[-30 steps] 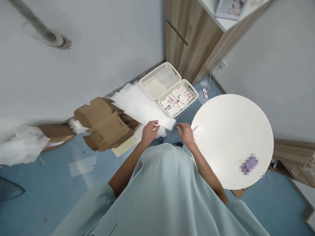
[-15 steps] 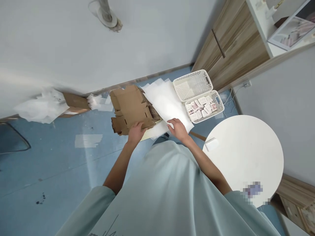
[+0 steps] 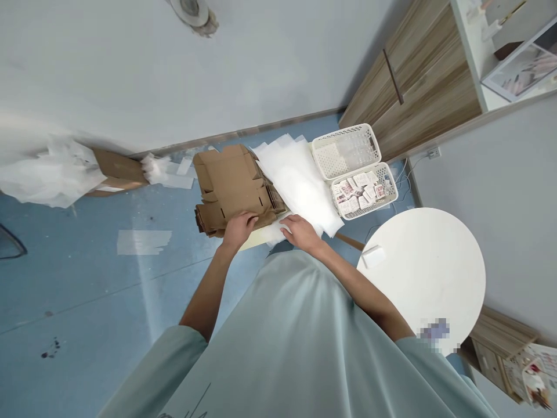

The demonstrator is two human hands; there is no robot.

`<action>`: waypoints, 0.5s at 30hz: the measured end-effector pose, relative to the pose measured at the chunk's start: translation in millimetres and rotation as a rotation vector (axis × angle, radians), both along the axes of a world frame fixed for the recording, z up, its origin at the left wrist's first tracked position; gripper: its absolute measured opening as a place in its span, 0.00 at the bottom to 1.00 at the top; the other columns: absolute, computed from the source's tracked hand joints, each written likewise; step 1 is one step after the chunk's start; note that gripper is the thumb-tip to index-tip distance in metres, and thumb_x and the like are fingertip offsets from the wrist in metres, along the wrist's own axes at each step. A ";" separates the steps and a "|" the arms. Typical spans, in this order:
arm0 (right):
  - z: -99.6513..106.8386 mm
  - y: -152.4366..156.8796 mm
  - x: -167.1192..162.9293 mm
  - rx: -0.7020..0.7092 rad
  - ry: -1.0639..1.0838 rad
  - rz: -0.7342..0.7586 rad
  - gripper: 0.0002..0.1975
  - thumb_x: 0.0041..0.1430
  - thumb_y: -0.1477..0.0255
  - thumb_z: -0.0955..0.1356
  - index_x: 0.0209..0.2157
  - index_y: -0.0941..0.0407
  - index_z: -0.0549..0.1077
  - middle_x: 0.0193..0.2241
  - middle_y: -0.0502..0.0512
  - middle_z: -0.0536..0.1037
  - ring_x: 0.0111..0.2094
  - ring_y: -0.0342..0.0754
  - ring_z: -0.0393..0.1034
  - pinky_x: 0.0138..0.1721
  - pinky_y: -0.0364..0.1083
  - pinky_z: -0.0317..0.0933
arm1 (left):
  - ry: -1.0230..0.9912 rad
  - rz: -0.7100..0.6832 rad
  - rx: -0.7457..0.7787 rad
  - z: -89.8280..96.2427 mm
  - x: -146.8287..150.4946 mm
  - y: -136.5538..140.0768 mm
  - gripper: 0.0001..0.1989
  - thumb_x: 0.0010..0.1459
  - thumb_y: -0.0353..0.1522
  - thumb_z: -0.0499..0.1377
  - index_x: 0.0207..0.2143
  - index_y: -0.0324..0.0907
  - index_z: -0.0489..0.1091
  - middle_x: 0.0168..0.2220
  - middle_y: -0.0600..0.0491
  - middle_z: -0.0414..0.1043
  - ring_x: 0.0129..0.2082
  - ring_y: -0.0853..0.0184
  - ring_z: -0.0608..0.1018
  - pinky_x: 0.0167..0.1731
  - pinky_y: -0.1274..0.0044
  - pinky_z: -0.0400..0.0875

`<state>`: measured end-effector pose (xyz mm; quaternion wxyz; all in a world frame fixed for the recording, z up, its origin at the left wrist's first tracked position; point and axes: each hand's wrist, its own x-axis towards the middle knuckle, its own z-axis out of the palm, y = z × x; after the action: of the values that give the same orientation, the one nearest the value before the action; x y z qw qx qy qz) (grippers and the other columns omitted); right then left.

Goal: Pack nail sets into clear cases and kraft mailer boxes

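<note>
A stack of flattened brown cardboard boxes (image 3: 237, 180) lies ahead of me, with slots and folded flaps on the top one. My left hand (image 3: 238, 230) is at the near edge of that top box, fingers bent over the cardboard and thumb partly hidden. To its right, my right hand (image 3: 302, 233) hovers over the near end of a pile of white foam sheets (image 3: 296, 174). Its thumb and fingers are apart, pointing at the corner of the cardboard, and nothing shows between them.
Two white baskets stand to the right: one (image 3: 319, 168) with clear plastic items, one (image 3: 357, 216) with small printed packets. A round white table (image 3: 426, 261) is at my right, a wooden cabinet (image 3: 418, 81) behind. An open carton (image 3: 117, 168) and white wrapping (image 3: 52, 174) lie left.
My right hand has moved left, closer to the cardboard corner and my left hand. The left hand has shifted slightly at the box edge. The view has turned a little.
</note>
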<state>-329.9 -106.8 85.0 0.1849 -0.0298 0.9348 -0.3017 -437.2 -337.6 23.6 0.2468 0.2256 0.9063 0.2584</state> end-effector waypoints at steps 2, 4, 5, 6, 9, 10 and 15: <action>-6.7 -9.9 -6.1 -0.009 0.027 0.093 0.18 0.75 0.71 0.64 0.62 0.61 0.73 0.60 0.65 0.76 0.62 0.56 0.69 0.64 0.54 0.63 | 0.042 -0.020 -0.033 -0.1 -2.0 3.3 0.20 0.71 0.36 0.49 0.50 0.41 0.80 0.50 0.43 0.80 0.50 0.51 0.79 0.51 0.63 0.74; -15.1 -20.6 -12.7 0.002 0.048 0.184 0.21 0.75 0.72 0.64 0.64 0.63 0.71 0.66 0.67 0.71 0.67 0.57 0.65 0.67 0.53 0.61 | 0.089 -0.059 -0.065 -0.4 -3.3 7.7 0.21 0.71 0.34 0.48 0.51 0.41 0.80 0.50 0.42 0.80 0.51 0.51 0.79 0.51 0.64 0.74; -19.6 -25.7 -15.6 0.024 0.044 0.220 0.22 0.74 0.73 0.64 0.65 0.65 0.69 0.69 0.69 0.68 0.69 0.57 0.63 0.68 0.53 0.60 | 0.104 -0.083 -0.074 -0.6 -4.0 9.7 0.20 0.70 0.33 0.49 0.51 0.41 0.80 0.50 0.41 0.79 0.51 0.52 0.79 0.51 0.64 0.74; -24.1 -30.4 -17.9 0.055 0.032 0.246 0.23 0.74 0.74 0.64 0.65 0.67 0.68 0.70 0.71 0.66 0.70 0.58 0.61 0.68 0.53 0.60 | 0.112 -0.105 -0.078 -0.7 -4.8 11.3 0.20 0.70 0.33 0.49 0.51 0.41 0.80 0.49 0.42 0.79 0.50 0.52 0.79 0.51 0.65 0.74; -35.7 -40.3 -21.2 0.158 -0.012 0.275 0.24 0.72 0.77 0.63 0.66 0.71 0.66 0.69 0.76 0.65 0.72 0.60 0.59 0.66 0.54 0.63 | 0.110 -0.145 -0.069 0.3 -7.4 12.8 0.19 0.70 0.34 0.50 0.49 0.44 0.81 0.46 0.43 0.79 0.48 0.54 0.79 0.49 0.66 0.75; -38.5 -42.1 -21.3 0.185 -0.020 0.276 0.25 0.71 0.79 0.63 0.66 0.72 0.65 0.69 0.77 0.64 0.72 0.60 0.59 0.65 0.55 0.64 | 0.111 -0.148 -0.059 1.3 -8.1 12.3 0.19 0.70 0.34 0.51 0.48 0.44 0.82 0.46 0.44 0.79 0.48 0.54 0.79 0.49 0.66 0.75; -43.4 -44.7 -22.5 0.251 -0.045 0.331 0.25 0.68 0.83 0.62 0.65 0.74 0.66 0.69 0.81 0.63 0.70 0.61 0.62 0.62 0.54 0.68 | 0.159 -0.137 0.030 15.0 -9.6 6.5 0.20 0.69 0.35 0.51 0.49 0.45 0.82 0.47 0.45 0.79 0.48 0.55 0.80 0.49 0.65 0.76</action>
<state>-352.4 -151.5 41.5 0.2549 -0.1530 0.9431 -0.1488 -446.8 -331.1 38.6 0.1876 0.3107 0.9015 0.2358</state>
